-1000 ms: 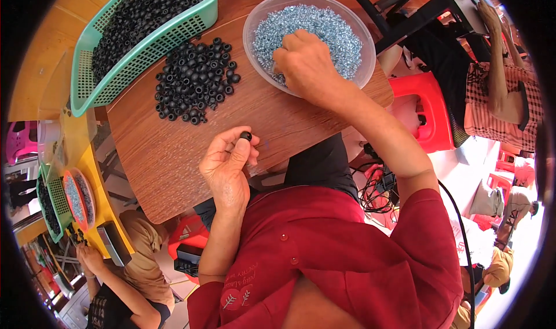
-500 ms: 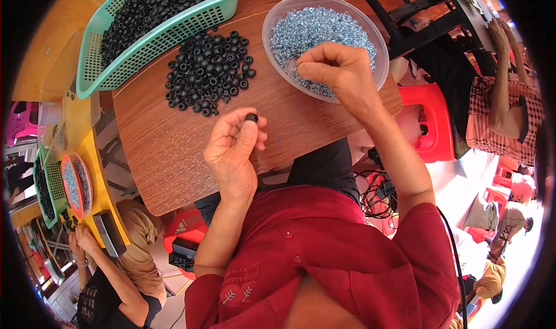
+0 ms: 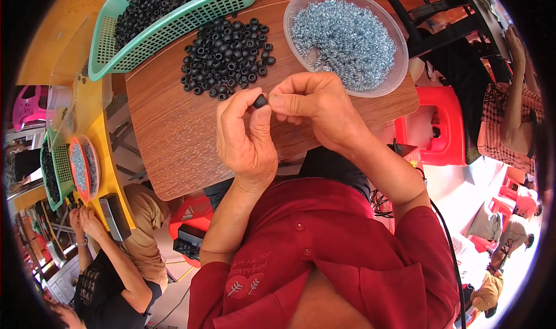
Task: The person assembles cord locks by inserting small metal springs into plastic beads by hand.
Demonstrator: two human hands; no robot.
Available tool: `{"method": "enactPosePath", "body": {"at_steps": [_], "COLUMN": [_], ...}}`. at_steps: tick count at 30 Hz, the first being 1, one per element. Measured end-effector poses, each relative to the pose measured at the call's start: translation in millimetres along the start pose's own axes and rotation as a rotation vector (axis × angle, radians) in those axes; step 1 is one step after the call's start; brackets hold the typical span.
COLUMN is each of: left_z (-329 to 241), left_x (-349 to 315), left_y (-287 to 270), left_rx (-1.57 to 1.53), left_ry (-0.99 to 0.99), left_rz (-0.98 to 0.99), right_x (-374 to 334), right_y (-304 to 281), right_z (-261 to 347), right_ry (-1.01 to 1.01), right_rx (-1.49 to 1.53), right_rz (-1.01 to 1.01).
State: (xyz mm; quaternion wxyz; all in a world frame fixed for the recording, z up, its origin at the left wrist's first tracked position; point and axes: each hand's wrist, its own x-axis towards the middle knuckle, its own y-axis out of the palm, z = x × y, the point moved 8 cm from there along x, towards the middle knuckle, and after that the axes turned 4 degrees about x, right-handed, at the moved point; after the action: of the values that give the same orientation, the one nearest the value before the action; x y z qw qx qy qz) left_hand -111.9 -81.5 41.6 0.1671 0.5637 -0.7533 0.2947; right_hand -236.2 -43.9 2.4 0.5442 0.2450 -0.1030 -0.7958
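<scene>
Between the thumb and index finger of my left hand (image 3: 248, 143) is a small, rounded black hollow knob (image 3: 260, 101). My right hand (image 3: 321, 109) is pinched closed right beside it, its fingertips at the knob's right side; whatever they hold is too small or hidden to make out. Both hands are above the near part of the brown wooden table (image 3: 168, 138). Just beyond them lies a loose pile of similar black knobs (image 3: 226, 57), many with a round hole showing. Behind my right hand stands a clear plastic bowl (image 3: 288, 30) of small silvery-blue pieces (image 3: 347, 42) resembling coil springs.
A green perforated basket (image 3: 185, 29) heaped with black knobs stands at the far left of the table. Red plastic stools (image 3: 449, 126) are at the right. At a yellow table (image 3: 110, 181) on the left, another person's hands (image 3: 84, 222) work near a basket and bowls.
My right hand has come away from the bowl, down and leftward to the knob in my left hand. The knob is still held. The whole view has shifted slightly.
</scene>
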Motion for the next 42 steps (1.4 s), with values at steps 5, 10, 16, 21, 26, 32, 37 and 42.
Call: {"method": "enactPosePath", "body": {"at_steps": [5,10,16,21,26,32,37,42], "left_z": [16,22,29,57,58,76,83,76], "left_x": [0,6,15,14,15,3,-6,-3], "left_y": [-3,-6,-3,2,-11,-2,3,6], "left_rx": [0.108,0.188,0.296,-0.178,-0.401,-0.882,-1.037,-1.043], "left_ry": [0.029,0.0,-0.059,-0.456,-0.508,-0.876,-1.042,-1.086], "left_rz": [-0.064,-0.096,-0.03,0.113,0.094,0.152,0.124,0.124], "right_x": [6,13,10,14,27,30,33,32], "right_y": [6,10,15,11,4,6,5,4], "right_z": [-18,-19,-5,-6,-18,-24,-23,-21], "right_ry": [0.088,-0.11,-0.389,-0.403,-0.074,0.028,0.035,0.074], "right_rx": [0.046,-0.111,-0.446,-0.472,-0.18,-0.068,-0.051,-0.089], "right_rz": [-0.019,-0.024,-0.114,-0.124,0.017,0.048,0.015,0.02]}}
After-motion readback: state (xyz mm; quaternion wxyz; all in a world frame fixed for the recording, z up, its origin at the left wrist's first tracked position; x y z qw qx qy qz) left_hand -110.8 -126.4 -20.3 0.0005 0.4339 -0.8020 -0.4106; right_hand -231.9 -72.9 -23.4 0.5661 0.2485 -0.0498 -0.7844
